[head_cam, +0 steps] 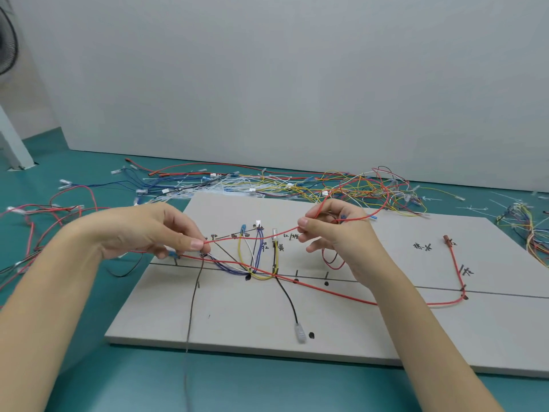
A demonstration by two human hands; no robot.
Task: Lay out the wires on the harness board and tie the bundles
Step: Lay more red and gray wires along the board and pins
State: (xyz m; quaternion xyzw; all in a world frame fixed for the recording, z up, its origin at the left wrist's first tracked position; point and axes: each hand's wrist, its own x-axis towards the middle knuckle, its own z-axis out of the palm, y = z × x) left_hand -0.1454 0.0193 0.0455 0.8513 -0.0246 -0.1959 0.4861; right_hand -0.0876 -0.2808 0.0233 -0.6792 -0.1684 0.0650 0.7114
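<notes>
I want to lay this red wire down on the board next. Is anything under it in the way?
Yes. Below the red wire, pinched by left hand and right hand, yellow, blue and white wires and another red wire already lie on the board.

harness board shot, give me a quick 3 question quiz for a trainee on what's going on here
1. True or false: both hands hold the same red wire.
2. Which wire on the harness board ends in a clear connector near its front edge? A) the black wire B) a yellow wire C) a blue wire
3. Fill in: the loose pile of spare wires lies on the green surface, ____ the board's far edge.

Key:
1. True: the left hand pinches one end of the raised span and the right hand pinches the other.
2. A, the black wire, ending in the clear connector.
3. beyond
</notes>
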